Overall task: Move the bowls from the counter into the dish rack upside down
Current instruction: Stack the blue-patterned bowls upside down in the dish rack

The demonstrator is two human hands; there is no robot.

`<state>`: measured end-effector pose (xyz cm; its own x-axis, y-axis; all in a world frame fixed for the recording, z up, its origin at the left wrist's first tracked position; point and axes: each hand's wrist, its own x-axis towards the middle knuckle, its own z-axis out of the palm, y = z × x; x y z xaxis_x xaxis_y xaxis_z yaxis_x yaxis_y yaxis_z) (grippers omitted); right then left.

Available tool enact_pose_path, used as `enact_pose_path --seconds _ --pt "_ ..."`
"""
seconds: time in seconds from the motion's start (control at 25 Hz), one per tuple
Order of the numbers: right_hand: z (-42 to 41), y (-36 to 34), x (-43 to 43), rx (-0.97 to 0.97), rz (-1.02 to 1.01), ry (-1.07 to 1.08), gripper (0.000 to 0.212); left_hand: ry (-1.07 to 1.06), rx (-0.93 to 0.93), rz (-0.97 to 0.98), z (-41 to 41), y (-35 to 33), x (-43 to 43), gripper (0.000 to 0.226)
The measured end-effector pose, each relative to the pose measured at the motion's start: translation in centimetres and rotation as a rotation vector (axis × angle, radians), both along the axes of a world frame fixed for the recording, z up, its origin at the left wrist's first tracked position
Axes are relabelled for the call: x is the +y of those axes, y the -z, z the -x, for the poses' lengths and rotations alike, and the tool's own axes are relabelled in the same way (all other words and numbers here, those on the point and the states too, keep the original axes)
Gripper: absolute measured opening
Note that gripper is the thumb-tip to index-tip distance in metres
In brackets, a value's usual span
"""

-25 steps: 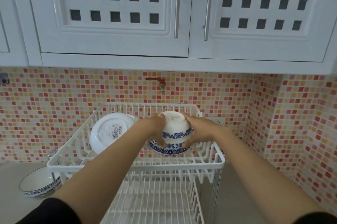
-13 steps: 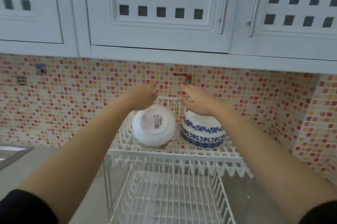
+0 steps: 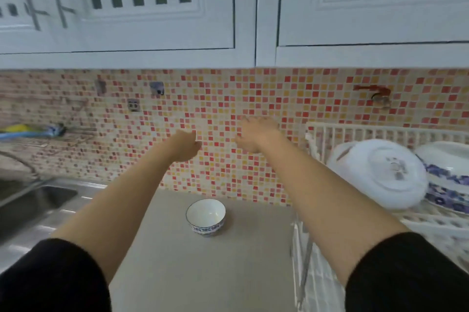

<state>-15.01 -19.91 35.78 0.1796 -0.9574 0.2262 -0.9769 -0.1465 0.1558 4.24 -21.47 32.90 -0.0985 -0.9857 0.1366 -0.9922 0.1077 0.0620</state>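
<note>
Nearest, two black sleeves fill the lower corners of the frame, with bare forearms reaching up toward the centre. Between the forearms, one bowl (image 3: 205, 216) stands upright on the beige counter (image 3: 177, 261), lower centre, white inside with a blue pattern around the outside; it is well apart from both hands. A steel sink (image 3: 33, 200) sits at the left edge.

At the right edge stands the white rack (image 3: 380, 131). Two bowls are in its upper tier, both bottom up: a plain white bowl (image 3: 378, 174) leaning toward the camera, and beside it at the far right edge a blue-patterned bowl (image 3: 446, 182). The white bowl carries a label on its base, too blurred to read.

Farther up, mid-frame, both hands are held in the air before the tiled wall (image 3: 228, 98). The left hand (image 3: 186, 145) is loosely curled and holds nothing. The right hand (image 3: 256, 135) is open with fingers spread, also empty. White cabinets (image 3: 152, 32) span the top.
</note>
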Motion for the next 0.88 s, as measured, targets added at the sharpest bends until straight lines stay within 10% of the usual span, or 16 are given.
enact_pose_path --seconds 0.36,0.88 --pt "-7.0 18.1 -6.7 -0.043 -0.223 0.223 0.062 -0.030 0.107 -0.288 -8.1 16.2 -6.2 0.060" --pt "-11.4 35.7 -14.6 -0.795 -0.422 0.529 0.056 -0.211 0.444 -0.349 -6.2 32.4 -10.8 0.063"
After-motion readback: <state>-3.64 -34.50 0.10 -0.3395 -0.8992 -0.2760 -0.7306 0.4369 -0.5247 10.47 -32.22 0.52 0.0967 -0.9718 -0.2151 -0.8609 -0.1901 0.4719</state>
